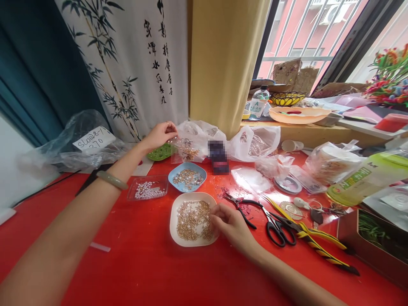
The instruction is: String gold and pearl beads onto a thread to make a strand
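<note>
My left hand point(162, 135), a bangle on its wrist, reaches to the back of the red table. Its fingers pinch together at the corner of a small clear plastic bag point(188, 152) with gold-coloured pieces inside. My right hand point(232, 225) is at the right rim of a cream dish point(174, 231) of gold and pearl beads point(193, 221). Its thumb and fingertips are closed over the beads; whatever they hold is too small to make out. Behind this dish stands a blue dish point(172, 178) with mixed beads and gold pieces. A clear tray point(130, 193) of white pearls sits to its left.
Right of the dishes lie black-handled pliers point(239, 208), scissors point(274, 227) and yellow-black long-nose pliers point(314, 240). Plastic bags point(255, 142) line the back. A brown box point(347, 238) borders the right side, near a tilted green-yellow container point(369, 178). A green dish point(160, 152) is beside my left hand.
</note>
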`<state>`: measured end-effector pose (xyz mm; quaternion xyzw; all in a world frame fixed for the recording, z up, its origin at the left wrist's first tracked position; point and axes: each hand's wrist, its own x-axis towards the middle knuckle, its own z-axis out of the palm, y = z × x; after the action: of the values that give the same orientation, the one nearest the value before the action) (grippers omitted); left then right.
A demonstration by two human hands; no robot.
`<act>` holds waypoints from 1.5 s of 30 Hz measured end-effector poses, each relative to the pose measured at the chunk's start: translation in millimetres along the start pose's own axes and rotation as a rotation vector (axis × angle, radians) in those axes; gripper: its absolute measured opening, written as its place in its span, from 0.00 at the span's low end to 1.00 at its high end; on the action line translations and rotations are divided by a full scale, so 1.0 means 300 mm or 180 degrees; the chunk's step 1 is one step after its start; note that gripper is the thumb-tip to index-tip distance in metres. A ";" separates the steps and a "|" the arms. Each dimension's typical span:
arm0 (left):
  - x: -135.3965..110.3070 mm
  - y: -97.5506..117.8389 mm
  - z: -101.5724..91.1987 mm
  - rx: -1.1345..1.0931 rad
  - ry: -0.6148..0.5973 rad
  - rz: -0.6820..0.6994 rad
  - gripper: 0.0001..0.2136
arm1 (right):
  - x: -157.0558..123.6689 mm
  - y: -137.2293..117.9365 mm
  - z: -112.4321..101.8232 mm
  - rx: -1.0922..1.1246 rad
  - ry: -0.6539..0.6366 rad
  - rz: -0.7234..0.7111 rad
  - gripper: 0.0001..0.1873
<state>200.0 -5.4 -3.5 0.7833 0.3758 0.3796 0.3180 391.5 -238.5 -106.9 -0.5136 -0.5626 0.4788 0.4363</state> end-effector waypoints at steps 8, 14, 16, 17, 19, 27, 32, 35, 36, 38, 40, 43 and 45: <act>0.048 -0.125 0.145 0.0103 0.0045 -0.0278 0.07 | -0.005 -0.007 -0.001 0.0010 -0.0017 0.0002 0.05; 0.021 -0.156 0.127 0.0509 0.0281 -0.0331 0.17 | -0.004 0.000 -0.003 0.0017 -0.0016 -0.0010 0.04; 0.001 -0.139 0.117 0.0735 0.0565 -0.0295 0.18 | -0.003 0.000 -0.003 0.0026 -0.0017 0.0000 0.04; -0.016 -0.126 0.115 0.0844 0.0739 -0.0262 0.17 | -0.002 0.000 -0.004 0.0024 -0.0024 0.0009 0.04; -0.070 -0.088 0.123 0.1053 0.1036 -0.0181 0.14 | -0.001 -0.001 -0.004 0.0010 -0.0031 0.0014 0.04; -0.438 0.057 0.259 0.0134 -0.0978 -0.0661 0.04 | 0.000 -0.005 -0.002 0.0113 -0.0029 -0.0044 0.03; -0.522 0.077 0.323 0.0494 -0.1275 -0.0416 0.05 | -0.003 -0.019 0.000 0.0138 -0.0031 -0.0014 0.04; -0.532 0.090 0.345 0.1054 -0.1356 0.0055 0.04 | -0.006 -0.026 0.001 0.0112 -0.0027 -0.0052 0.05; -0.535 0.093 0.350 0.1202 -0.1381 0.0113 0.04 | -0.006 -0.027 0.001 0.0096 -0.0026 -0.0059 0.05; -0.543 0.093 0.360 0.1361 -0.1443 0.0081 0.04 | -0.006 -0.026 0.001 0.0055 -0.0019 -0.0072 0.05; -0.549 0.088 0.366 0.1378 -0.1473 0.0012 0.04 | -0.006 -0.023 0.001 0.0004 -0.0007 -0.0088 0.05; -0.556 0.080 0.372 0.1291 -0.1412 -0.0023 0.04 | -0.005 -0.017 0.000 -0.0069 -0.0014 -0.0144 0.06; -0.559 0.079 0.374 0.1136 -0.1297 -0.0084 0.04 | -0.005 -0.014 0.001 -0.0087 -0.0010 -0.0165 0.06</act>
<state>229.8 -180.7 -101.8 0.8822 0.3752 0.1377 0.2489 390.7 -240.0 -102.8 -0.5040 -0.5829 0.4604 0.4407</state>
